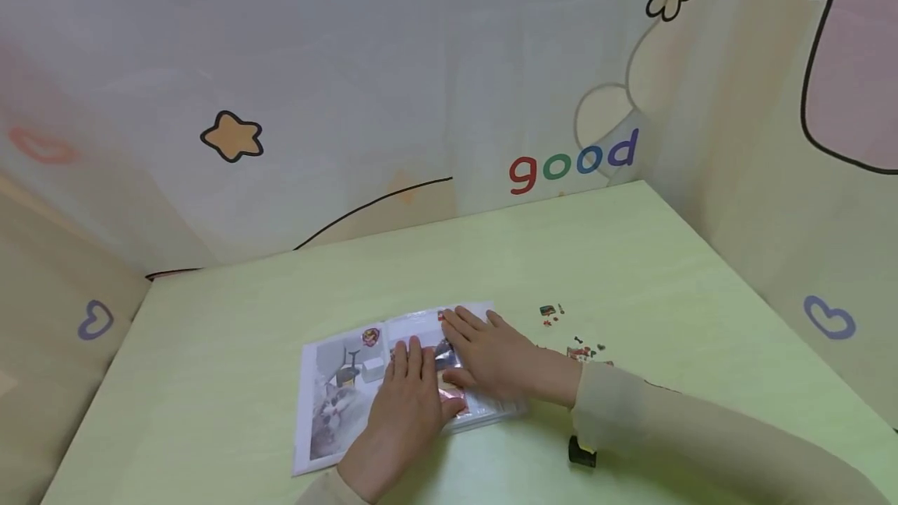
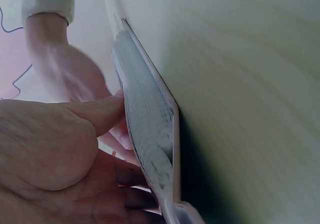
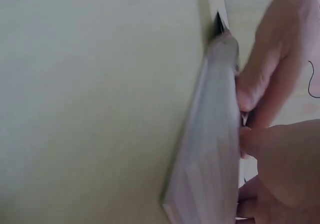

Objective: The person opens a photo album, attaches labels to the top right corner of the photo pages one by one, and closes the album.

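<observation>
An open album (image 1: 330, 345) with glossy sleeve-like pages lies on the table, a grey picture on its left page and a colourful one on its right. My left hand (image 1: 407, 400) rests with straight fingers near the fold and the lower part of the right page. Beside it, my right hand (image 1: 491, 355) presses on the right page, fingers extended toward the upper left. Between them the hands cover much of the colourful picture. From the side, the left wrist view shows a thick stack of page edges (image 2: 145, 103), with the left thumb (image 2: 107, 115) touching the top sheet.
Several small colourful cut-out pieces (image 1: 547, 310) lie right of the album, with more pieces (image 1: 578, 352) beside the right wrist. A small black object (image 1: 581, 453) sits under the edge of the right sleeve. Printed fabric walls (image 1: 351, 100) stand around the pale green table (image 1: 231, 349).
</observation>
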Tool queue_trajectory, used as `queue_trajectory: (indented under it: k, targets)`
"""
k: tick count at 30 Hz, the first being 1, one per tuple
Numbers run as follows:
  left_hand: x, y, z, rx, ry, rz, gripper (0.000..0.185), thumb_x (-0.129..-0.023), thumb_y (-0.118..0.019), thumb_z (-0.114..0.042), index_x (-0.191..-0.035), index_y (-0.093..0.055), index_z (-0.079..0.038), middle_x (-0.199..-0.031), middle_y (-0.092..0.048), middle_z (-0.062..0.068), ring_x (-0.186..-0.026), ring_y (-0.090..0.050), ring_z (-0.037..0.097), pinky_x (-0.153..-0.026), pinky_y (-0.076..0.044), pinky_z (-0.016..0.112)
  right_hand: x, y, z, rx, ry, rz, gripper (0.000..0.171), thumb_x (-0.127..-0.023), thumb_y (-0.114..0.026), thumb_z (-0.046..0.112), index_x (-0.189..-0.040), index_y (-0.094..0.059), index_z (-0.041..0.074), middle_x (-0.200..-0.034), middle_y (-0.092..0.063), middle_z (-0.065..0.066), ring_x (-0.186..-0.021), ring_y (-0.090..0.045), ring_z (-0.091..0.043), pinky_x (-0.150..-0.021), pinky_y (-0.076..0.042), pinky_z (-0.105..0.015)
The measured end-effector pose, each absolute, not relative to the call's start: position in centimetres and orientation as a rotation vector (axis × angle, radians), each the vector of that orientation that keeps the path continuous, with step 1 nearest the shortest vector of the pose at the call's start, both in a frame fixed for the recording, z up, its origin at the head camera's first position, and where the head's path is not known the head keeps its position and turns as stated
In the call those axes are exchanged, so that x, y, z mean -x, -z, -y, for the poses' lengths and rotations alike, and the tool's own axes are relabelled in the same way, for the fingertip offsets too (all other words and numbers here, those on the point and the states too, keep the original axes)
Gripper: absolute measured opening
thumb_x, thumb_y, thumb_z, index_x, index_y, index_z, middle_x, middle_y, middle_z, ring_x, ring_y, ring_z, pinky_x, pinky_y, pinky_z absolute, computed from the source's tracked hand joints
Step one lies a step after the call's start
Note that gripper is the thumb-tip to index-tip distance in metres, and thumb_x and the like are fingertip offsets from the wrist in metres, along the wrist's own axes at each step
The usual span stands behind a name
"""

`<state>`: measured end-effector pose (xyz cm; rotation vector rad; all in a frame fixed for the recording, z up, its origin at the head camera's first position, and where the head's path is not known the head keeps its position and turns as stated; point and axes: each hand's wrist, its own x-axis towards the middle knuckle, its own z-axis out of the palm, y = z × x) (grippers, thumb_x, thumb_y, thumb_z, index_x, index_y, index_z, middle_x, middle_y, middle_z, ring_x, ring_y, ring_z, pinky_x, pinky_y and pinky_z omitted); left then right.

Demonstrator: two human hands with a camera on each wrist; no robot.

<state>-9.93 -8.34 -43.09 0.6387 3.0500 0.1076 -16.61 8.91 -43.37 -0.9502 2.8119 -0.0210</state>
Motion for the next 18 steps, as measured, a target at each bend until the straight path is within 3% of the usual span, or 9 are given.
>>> queue_trajectory:
  k: [8,18]
  targets:
    - [9.9,43.0,8.5,-0.641,-0.133,-3.058,0.082,-0.097,-0.067,-0.051,-0.144,-0.048,0.014,-0.153,-0.041,0.035,-0.144,-0.037,0.05,-0.116,-0.036,0.054,17.4,43.1,-8.5,0.891,-0.085,-2.862,0.081,-0.105,-0.041,0.062,-0.162,-0.031,0.006,-0.17,-0.024,-0.009,-0.156,-0.02,-0.027,-0.122,-0.02,-0.058]
    - [9.9,43.0,8.5,-0.633,-0.127,-3.05,0.084,-0.097,-0.065,-0.053,-0.145,-0.047,0.014,-0.153,-0.04,0.036,-0.145,-0.036,0.05,-0.117,-0.035,0.054,18.6,42.9,-8.3,0.76,0.022,-2.86,0.092,-0.099,-0.049,0.068,-0.162,-0.029,0.003,-0.169,-0.024,-0.013,-0.156,-0.021,-0.03,-0.121,-0.024,-0.058]
